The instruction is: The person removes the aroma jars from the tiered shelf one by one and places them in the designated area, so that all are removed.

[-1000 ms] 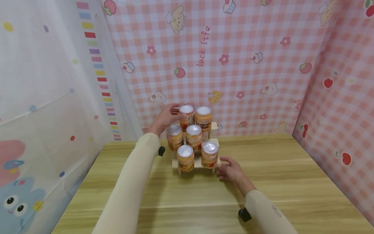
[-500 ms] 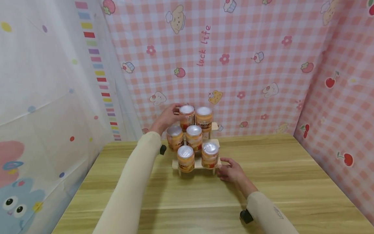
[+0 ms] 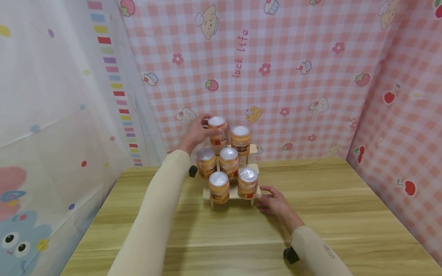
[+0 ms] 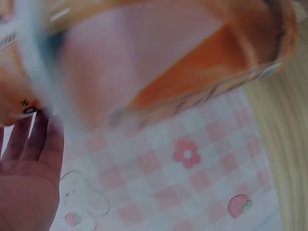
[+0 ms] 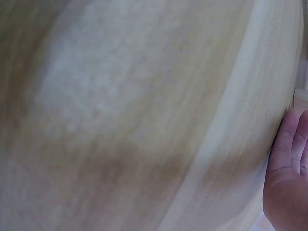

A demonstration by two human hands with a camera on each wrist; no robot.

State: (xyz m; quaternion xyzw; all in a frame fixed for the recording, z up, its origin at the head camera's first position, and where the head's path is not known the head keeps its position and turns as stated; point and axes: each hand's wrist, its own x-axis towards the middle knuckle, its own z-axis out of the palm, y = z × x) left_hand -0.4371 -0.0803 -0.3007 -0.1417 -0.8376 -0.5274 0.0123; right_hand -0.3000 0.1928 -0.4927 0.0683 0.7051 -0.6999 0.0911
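My left hand [image 3: 198,132] grips an orange-labelled can [image 3: 218,132] with a silver lid, its fingers behind and thumb across the front. The can is raised above the top tier at the left and leans slightly. In the left wrist view the left hand [image 4: 31,178] shows beside a large, blurred can [image 4: 159,62]. My right hand [image 3: 276,203] touches the right end of the wooden tiered rack [image 3: 233,191] at its lowest step. Its fingers look mostly straight in the right wrist view, where the hand [image 5: 288,178] is partly cut off; its thumb is hidden.
Another can [image 3: 240,140] stands on the top tier. Two cans, a left one [image 3: 206,163] and a right one [image 3: 229,162], share the middle tier. The lowest tier bears a left can [image 3: 219,187] and a right can [image 3: 248,183]. A checked cloth [image 3: 290,92] hangs behind the wooden table [image 3: 310,191].
My left hand has lifted its can up and slightly left, away from the neighbouring can on the top tier. The right hand has stayed at the rack's lower right end.
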